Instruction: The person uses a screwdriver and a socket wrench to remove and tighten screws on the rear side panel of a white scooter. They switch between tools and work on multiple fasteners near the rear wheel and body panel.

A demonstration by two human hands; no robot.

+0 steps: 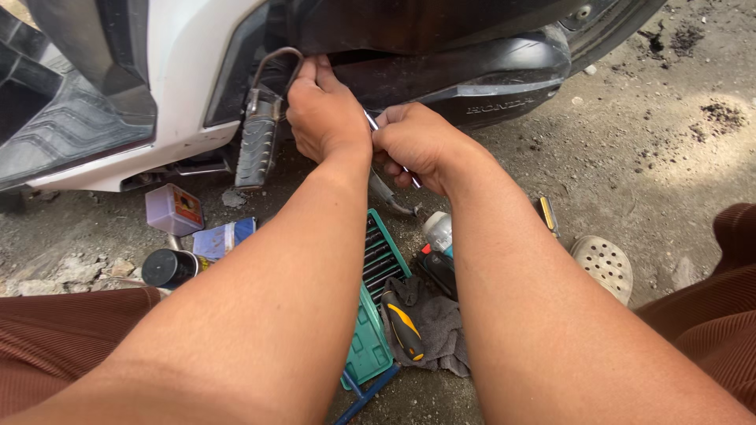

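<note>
My left hand (324, 110) reaches up under the scooter's dark lower cover (441, 75), fingers pressed against its edge beside the folded grey footpeg (256, 142). My right hand (417, 145) is closed around a slim silver tool (373, 123) whose tip points toward the left hand. What the left fingers hold, if anything, is hidden. Both forearms stretch forward over tools lying on the ground.
On the dirt below lie a green socket case (370, 315), a yellow-and-black handled tool (405, 327) on a grey rag (437, 323), a black can (169, 267), small boxes (173, 208), a white bottle (439, 230) and a perforated round disc (602, 266). My knees in brown trousers (47, 338) flank them.
</note>
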